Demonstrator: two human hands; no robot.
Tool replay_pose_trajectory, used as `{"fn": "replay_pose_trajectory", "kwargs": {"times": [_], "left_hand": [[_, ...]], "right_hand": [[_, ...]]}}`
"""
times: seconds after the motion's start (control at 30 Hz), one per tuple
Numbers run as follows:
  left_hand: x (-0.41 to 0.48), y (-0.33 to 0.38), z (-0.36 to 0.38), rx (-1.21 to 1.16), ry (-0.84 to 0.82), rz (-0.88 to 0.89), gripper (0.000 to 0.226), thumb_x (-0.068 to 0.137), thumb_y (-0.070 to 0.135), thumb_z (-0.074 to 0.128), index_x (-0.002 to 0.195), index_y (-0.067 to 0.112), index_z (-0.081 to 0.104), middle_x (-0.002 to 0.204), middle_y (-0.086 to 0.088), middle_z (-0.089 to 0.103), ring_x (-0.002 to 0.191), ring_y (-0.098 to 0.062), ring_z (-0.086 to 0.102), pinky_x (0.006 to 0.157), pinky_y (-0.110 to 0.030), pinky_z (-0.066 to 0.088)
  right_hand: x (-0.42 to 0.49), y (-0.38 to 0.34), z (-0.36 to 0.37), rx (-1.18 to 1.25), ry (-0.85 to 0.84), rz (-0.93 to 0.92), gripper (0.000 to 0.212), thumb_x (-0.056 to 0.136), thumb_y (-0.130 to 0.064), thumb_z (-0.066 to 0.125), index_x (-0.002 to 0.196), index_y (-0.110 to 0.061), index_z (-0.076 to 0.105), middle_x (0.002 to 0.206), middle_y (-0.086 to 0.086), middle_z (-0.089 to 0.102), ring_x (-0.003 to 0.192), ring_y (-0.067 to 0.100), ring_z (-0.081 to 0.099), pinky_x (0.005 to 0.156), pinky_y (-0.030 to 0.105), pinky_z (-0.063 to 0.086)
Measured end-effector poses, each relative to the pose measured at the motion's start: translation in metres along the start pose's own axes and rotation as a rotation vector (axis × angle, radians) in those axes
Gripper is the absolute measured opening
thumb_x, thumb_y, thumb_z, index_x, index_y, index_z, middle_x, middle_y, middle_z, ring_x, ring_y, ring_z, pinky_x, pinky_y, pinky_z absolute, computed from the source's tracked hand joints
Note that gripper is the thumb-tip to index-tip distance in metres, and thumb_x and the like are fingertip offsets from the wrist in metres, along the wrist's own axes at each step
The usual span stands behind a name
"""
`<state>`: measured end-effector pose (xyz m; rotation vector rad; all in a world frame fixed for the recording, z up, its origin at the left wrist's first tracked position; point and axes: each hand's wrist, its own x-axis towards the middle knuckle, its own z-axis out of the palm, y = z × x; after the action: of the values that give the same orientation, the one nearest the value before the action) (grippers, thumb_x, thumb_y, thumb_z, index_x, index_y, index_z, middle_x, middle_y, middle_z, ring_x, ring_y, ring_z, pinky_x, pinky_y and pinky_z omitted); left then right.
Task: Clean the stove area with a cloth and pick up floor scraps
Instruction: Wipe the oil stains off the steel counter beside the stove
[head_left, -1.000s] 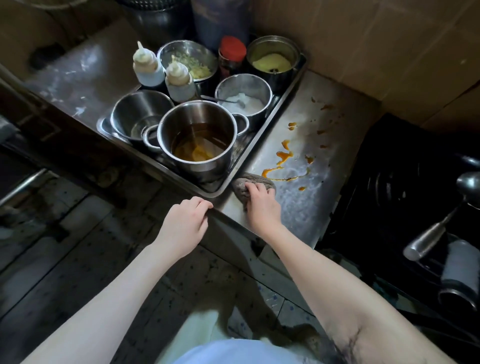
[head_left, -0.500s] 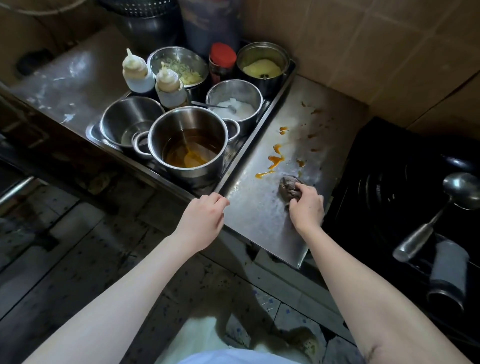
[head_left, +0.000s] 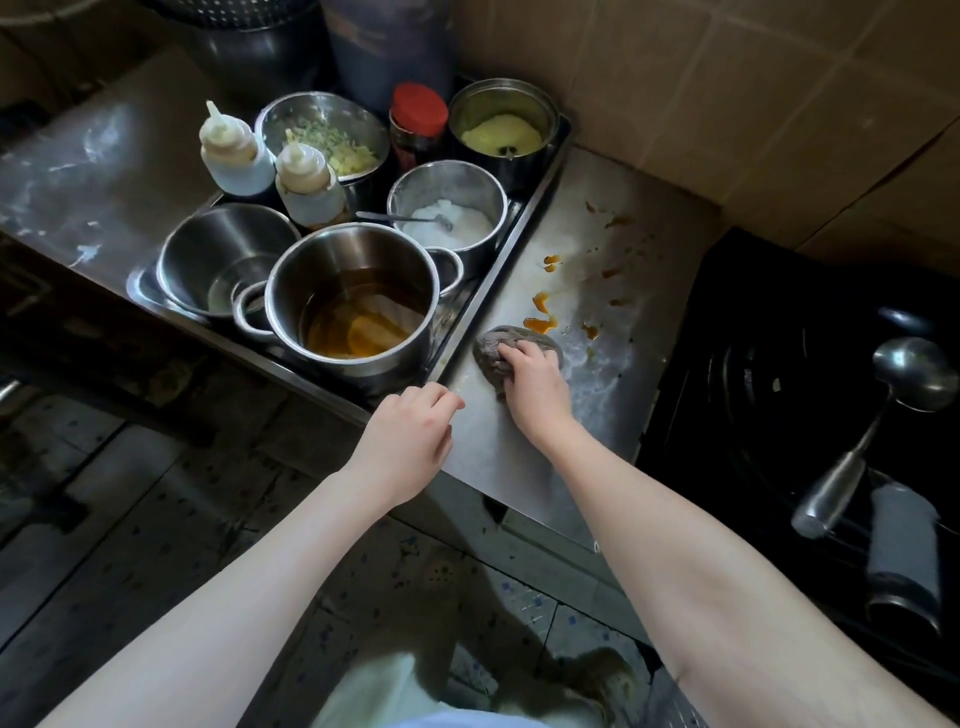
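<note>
Now: right hand (head_left: 532, 387) is curled over a bunched grey cloth (head_left: 496, 344), fingers wrapped round it and pressing it down onto the steel counter (head_left: 519, 467). The cloth lies just beside the right rim of the condiment tray (head_left: 519, 228), between the tray and the black stove (head_left: 753, 364). Its far edge touches the near end of the orange sauce spill (head_left: 543, 314). Smaller orange-brown spatters run further back along the counter toward the wall. A pale wet smear shows on the steel just right of the cloth.

Left hand (head_left: 410, 441) is at the counter's front edge, near the tray's closest corner. Fingers loosely curled, nothing held. Cannot tell whether it touches the edge.

Tray contents:
- large steel pot (head_left: 358, 306) at the front, holding amber liquid
- empty steel bowl (head_left: 223, 254) to its left
- two squeeze bottles (head_left: 234, 150) side by side behind the bowl
- steel bowl of chopped greens (head_left: 322, 130) at the back
- red-lidded jar (head_left: 418, 119) beside it
- steel canister of yellow paste (head_left: 501, 130) in the back right corner
- steel canister of white granules (head_left: 447, 208) with a spoon handle resting on its rim

A steel ladle (head_left: 883, 415) lies across the stove, bowl away from the person. Cardboard sheets (head_left: 727, 104) cover the wall behind. The speckled tile floor (head_left: 156, 519) below is dark and stained.
</note>
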<state>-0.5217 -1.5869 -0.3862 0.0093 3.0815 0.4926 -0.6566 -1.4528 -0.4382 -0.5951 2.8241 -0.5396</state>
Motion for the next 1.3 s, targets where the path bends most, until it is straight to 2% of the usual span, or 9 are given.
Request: {"fn": "replay_pose_trajectory", "kwargs": {"times": [0.1,0.33,0.47,0.57,0.7,0.77,0.87,1.0,1.3], "left_hand": [[0.008,0.002,-0.001,-0.026,-0.011,0.020,0.028,0.088,0.012,0.057,0.116,0.012,0.060,0.116,-0.007,0.062,0.094,-0.025,0.061,0.078,-0.035,0.050],[0.031,0.010,0.003,-0.036,-0.053,0.090,0.030,0.090,0.012,0.054,0.120,0.012,0.057,0.119,-0.006,0.060,0.097,-0.025,0.060,0.079,-0.037,0.052],[0.045,0.009,0.005,-0.037,-0.051,0.087,0.030,0.091,0.013,0.051,0.120,0.013,0.056,0.119,-0.006,0.059,0.094,-0.025,0.059,0.077,-0.037,0.051],[0.050,0.007,0.006,-0.020,-0.064,0.097,0.030,0.091,0.014,0.050,0.120,0.013,0.056,0.118,-0.006,0.059,0.095,-0.025,0.058,0.077,-0.038,0.050],[0.051,0.004,0.007,-0.017,-0.074,0.101,0.031,0.088,0.012,0.052,0.118,0.012,0.057,0.116,-0.008,0.060,0.094,-0.029,0.058,0.075,-0.040,0.049],[0.050,0.003,0.007,-0.012,-0.074,0.097,0.029,0.088,0.012,0.051,0.116,0.010,0.058,0.114,-0.008,0.060,0.093,-0.029,0.058,0.075,-0.041,0.049],[0.051,0.002,0.005,-0.023,-0.072,0.089,0.027,0.088,0.011,0.051,0.114,0.009,0.059,0.113,-0.009,0.061,0.093,-0.028,0.059,0.075,-0.041,0.051],[0.053,0.001,0.005,-0.047,-0.084,0.086,0.030,0.090,0.012,0.051,0.119,0.011,0.057,0.118,-0.007,0.059,0.097,-0.026,0.058,0.079,-0.040,0.051],[0.062,0.003,0.012,-0.060,-0.123,0.112,0.033,0.093,0.015,0.049,0.126,0.015,0.052,0.125,-0.005,0.055,0.105,-0.022,0.055,0.087,-0.034,0.050]], "right_hand": [[-0.008,0.019,-0.002,-0.037,0.051,0.018,0.050,0.089,-0.002,0.046,0.136,-0.019,0.048,0.139,0.006,0.046,0.120,0.031,0.038,0.085,0.045,0.048],[-0.011,0.080,-0.026,0.072,0.242,0.403,0.045,0.090,-0.006,0.047,0.133,-0.020,0.052,0.141,0.000,0.046,0.120,0.026,0.039,0.092,0.035,0.042],[-0.006,0.082,-0.027,0.126,0.300,0.491,0.046,0.089,-0.004,0.048,0.133,-0.017,0.053,0.140,0.003,0.047,0.119,0.028,0.040,0.099,0.033,0.038],[0.003,0.066,-0.022,0.120,0.253,0.422,0.046,0.089,-0.006,0.051,0.133,-0.018,0.053,0.140,0.003,0.048,0.121,0.027,0.041,0.099,0.032,0.037],[0.017,0.026,-0.009,0.124,0.092,0.101,0.044,0.087,-0.007,0.054,0.130,-0.017,0.056,0.138,0.008,0.051,0.120,0.031,0.044,0.102,0.036,0.037],[0.022,0.006,0.000,0.079,0.003,-0.032,0.045,0.088,-0.008,0.053,0.132,-0.019,0.053,0.138,0.006,0.050,0.120,0.031,0.042,0.098,0.042,0.043],[0.029,-0.004,0.004,0.027,-0.021,-0.052,0.047,0.091,-0.009,0.047,0.135,-0.022,0.049,0.136,0.003,0.049,0.120,0.030,0.040,0.087,0.047,0.049],[0.036,0.006,-0.002,-0.006,0.036,0.021,0.046,0.092,-0.010,0.046,0.136,-0.021,0.048,0.136,0.005,0.049,0.119,0.031,0.040,0.086,0.045,0.049],[0.037,0.083,-0.039,0.004,0.221,0.478,0.045,0.090,-0.011,0.047,0.134,-0.022,0.051,0.133,0.004,0.050,0.114,0.032,0.043,0.088,0.038,0.044]]}}
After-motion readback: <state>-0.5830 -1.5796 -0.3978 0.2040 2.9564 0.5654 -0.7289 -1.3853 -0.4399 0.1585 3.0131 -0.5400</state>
